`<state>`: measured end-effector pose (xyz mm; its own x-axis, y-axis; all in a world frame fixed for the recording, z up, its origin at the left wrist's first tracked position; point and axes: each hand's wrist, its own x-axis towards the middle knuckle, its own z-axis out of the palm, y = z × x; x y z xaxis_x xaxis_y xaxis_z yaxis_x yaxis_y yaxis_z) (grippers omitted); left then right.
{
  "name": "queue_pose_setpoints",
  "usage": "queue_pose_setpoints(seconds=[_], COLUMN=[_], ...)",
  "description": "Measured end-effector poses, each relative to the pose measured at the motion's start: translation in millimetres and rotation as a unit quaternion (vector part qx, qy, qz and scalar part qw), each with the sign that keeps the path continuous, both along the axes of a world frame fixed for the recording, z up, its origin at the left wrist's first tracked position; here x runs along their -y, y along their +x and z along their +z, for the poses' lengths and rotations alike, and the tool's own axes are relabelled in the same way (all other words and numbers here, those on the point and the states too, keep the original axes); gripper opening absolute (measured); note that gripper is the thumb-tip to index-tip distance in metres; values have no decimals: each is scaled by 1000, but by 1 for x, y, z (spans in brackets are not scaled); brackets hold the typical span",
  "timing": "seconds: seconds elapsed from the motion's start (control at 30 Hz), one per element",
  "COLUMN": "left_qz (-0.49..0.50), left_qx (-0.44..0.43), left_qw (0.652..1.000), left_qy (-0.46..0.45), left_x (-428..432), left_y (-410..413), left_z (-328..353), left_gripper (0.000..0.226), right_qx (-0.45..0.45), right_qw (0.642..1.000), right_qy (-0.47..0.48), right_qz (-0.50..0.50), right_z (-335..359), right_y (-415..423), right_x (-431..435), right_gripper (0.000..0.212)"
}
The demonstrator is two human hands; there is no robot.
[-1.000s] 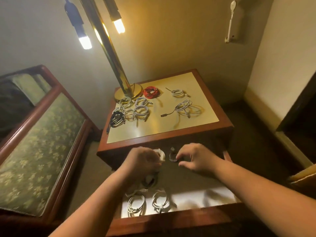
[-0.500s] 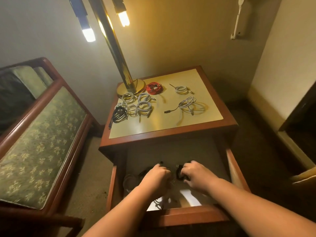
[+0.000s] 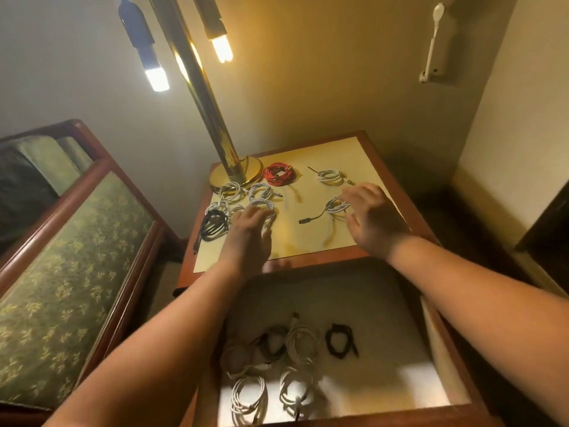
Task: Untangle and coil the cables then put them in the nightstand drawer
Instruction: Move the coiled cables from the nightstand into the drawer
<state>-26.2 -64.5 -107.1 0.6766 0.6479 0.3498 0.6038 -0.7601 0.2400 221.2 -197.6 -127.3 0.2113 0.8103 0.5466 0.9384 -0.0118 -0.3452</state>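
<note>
Both hands are over the top of the nightstand (image 3: pixel 409 211), and the drawer (image 3: pixel 437 340) below it stands pulled out toward the viewer; the left hand (image 3: pixel 251 232) lies flat with its fingers spread on the group of white coiled cables (image 3: pixel 243 195) at about 9 o'clock on the top, touching the nearest coil, but it closes on nothing; the right hand (image 3: pixel 374 218) is also spread wide, at about 3 o'clock, and its fingertips reach over a loose white cable (image 3: pixel 334 208) whose dark plug (image 3: pixel 303 221) points to 9 o'clock; I cannot tell if the fingers already touch this cable or only hover above it. A black coiled cable (image 3: pixel 214 226) lies just beside the left hand, at its 9 o'clock side; a red coiled cable (image 3: pixel 278 174) sits at 12 o'clock on the top, just beside the brass base of the lamp (image 3: pixel 235 177); one more white coil (image 3: pixel 330 176) lies at about 1 o'clock, near the right fingertips but apart from them. Inside the drawer several coils are laid down: white coils (image 3: pixel 249 399) at 6 o'clock near the front edge, a small black coil (image 3: pixel 340 339) at about 2 o'clock of them, and some pale coils partly hidden under the left forearm. A bed with green patterned cover (image 3: pixel 61 288) stands at 9 o'clock of the nightstand.
</note>
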Motion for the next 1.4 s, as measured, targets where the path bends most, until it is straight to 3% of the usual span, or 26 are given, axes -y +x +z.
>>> queue_pose_setpoints(seconds=[0.1,0.17,0.37,0.67,0.77,0.87,0.93,1.07,1.23,1.4], left_qz=[56,58,-11,-112,-156,-160,-159,-199,-204,-198], left_qx=[-161,-210,-138,5,25,-18,-77,-177,-275,-283], left_qw=[983,975,990,993,984,964,949,935,913,904], left_qy=[-63,-37,29,-26,-79,-212,-259,-235,-221,-252], left_x=[-30,-40,-43,16,62,107,128,157,176,182], left_y=[17,20,13,-36,-54,-57,-50,-33,-22,-19], left_z=[4,-2,-14,17,26,19,4,-31,-66,-86], left_gripper=[73,73,41,43,30,28,24,16,18,16], right_qx=[13,38,6,-118,-192,-257,-247,-146,-84,-65], right_qw=[979,962,980,991,980,950,935,922,916,914], right_qy=[-197,-265,-190,-51,-48,-141,-224,-350,-384,-398], right_qz=[-51,-59,-63,-25,30,107,117,77,76,52], right_z=[1,-1,-10,20,28,19,4,-32,-69,-79], right_y=[5,3,6,-11,-28,-40,-48,-73,-92,-93], right_x=[-19,-23,-13,34,74,112,130,146,159,165], right_gripper=[56,54,34,17,19,21,30,21,26,25])
